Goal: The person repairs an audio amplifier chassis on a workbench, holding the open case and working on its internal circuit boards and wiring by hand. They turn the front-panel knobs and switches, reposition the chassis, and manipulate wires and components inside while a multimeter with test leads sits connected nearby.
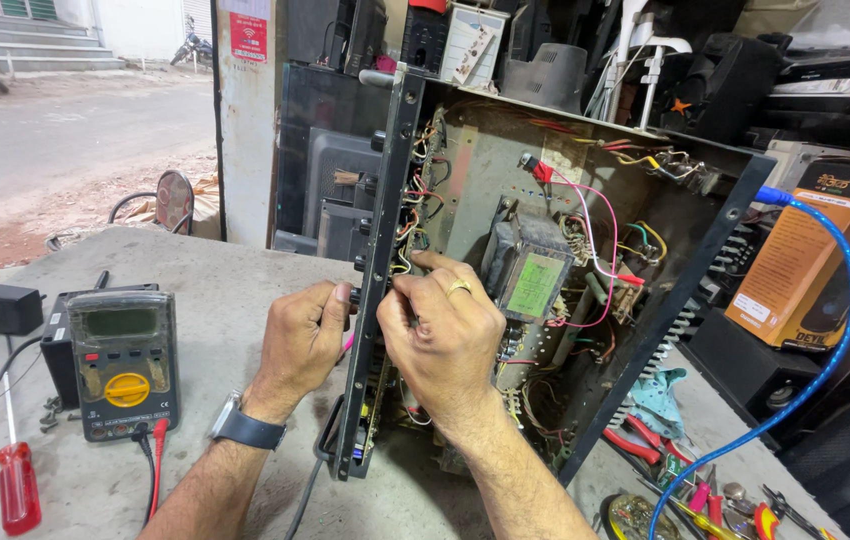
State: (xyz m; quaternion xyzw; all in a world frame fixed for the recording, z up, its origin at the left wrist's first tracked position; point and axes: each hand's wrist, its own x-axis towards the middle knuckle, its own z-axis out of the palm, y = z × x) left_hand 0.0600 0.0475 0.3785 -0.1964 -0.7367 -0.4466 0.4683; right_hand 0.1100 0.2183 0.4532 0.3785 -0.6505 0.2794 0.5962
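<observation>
Open amp chassis (545,290) is stood on edge mid-desk. Left hand (300,340) pinches a front-panel knob (353,297); right hand (445,340) fingers curl closed behind it. I'd keep both steady and clear of those wires (595,230).

A grey multimeter (125,365) with a blank greenish screen and yellow dial lay near left on the table. A red sign (249,36) hung far left on a pillar. An orange-and-black box (803,255) stood at right. A pale green label (534,284) sat on the transformer, mid-scene.
</observation>
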